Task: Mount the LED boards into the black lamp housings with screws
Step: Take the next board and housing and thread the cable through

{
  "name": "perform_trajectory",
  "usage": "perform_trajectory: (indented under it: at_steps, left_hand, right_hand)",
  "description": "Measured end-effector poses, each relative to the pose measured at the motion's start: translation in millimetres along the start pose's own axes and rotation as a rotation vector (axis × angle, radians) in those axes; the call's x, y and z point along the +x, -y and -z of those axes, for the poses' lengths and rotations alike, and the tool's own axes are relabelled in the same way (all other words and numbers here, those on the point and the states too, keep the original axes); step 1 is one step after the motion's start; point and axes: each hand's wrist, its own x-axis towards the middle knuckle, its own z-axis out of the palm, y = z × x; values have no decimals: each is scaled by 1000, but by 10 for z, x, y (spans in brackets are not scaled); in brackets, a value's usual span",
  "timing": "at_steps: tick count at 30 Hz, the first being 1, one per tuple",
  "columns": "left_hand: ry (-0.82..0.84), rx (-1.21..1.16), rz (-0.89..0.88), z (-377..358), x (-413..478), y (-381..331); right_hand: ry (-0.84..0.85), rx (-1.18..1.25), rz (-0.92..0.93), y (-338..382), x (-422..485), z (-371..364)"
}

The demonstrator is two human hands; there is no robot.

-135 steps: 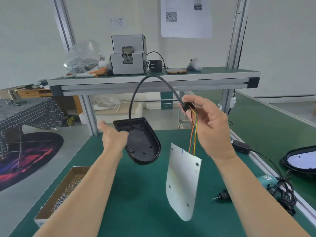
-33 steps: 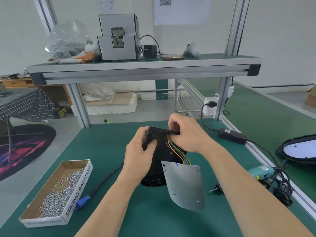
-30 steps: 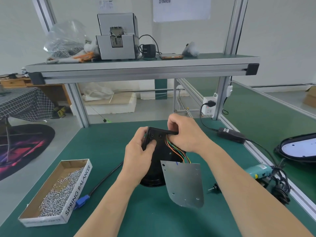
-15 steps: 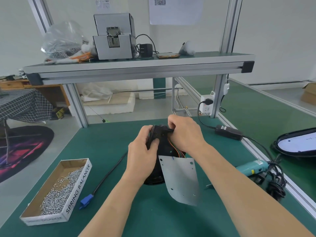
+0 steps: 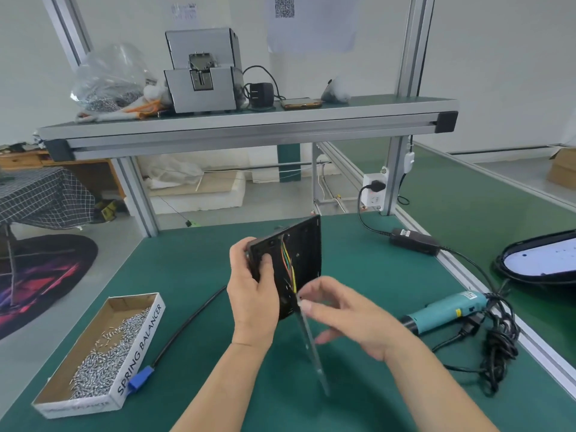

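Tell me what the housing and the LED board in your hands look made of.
Black lamp housing: likely moulded plastic, matte, with bosses inside. LED board: thin, stiff grey sheet seen edge-on, dull metallic sheen; probably aluminium-backed, though blur leaves it open.

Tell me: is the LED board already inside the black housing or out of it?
Out. The LED board hangs edge-on below the black housing, joined by its coloured wires.

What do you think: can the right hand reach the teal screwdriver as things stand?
Probably yes: the screwdriver lies just beside the right hand, nothing between them, though that hand pinches the board.
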Motion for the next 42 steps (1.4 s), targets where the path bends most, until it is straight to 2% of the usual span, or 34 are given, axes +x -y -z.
perform_trajectory:
  at_steps: [3,6,9,13,17,21,23,25,28,30,31,32,34,36,38,40,42]
  left_hand:
    - [32,-77,37,-60,-8,-15]
    - [72,-52,22,-38,19,-1]
    - [97,32,42,93,92,44]
    - [203,127,186,252,202,51]
    - [339,-5,218,255,201,3]
    - [375,-73,184,266,206,-63]
    - [322,-72,182,284,199,-71]
    - [288,-109,196,309,191,-72]
    - [323,-87,175,351,215,-83]
    - [367,-21,169,370,215,-102]
    - [379,-35,184,376,212,-110]
    - [379,-85,207,386,212,-118]
    - [359,-201,230,411,225,-142]
    - [354,-268,250,431,234,-171]
    - [397,-303,289,442,219,-187]
    - [451,-326,336,446,184,-214]
    - [458,-358,392,470,167,-227]
  right_hand:
    - [12,56,-46,-16,-9,-187]
    - [-32,27,-20,-13,-6,-234]
    - [-128,12,91,44,-34,-110]
    - [-323,-28,263,165,-23,6]
    - [-483,-7,448,196,81,-118]
    - [-555,43,479,193,149,-225]
    - [-575,-135,490,200,151,-242]
    - [-646,-425,539,206,133,-255]
    - [-734,-703,571,239,109,-289]
    - [-717,-728,581,240,102,-287]
    - [-702,-667,610,242,99,-265]
    - [-699,-541,651,245,99,-234]
    - [-678,-137,667,257,108,-115]
    - [-522,155,535,267,156,19]
    - [-248,146,412,248,215,67]
    - [-16,96,376,247,267,43]
    - [73,37,342,253,297,8]
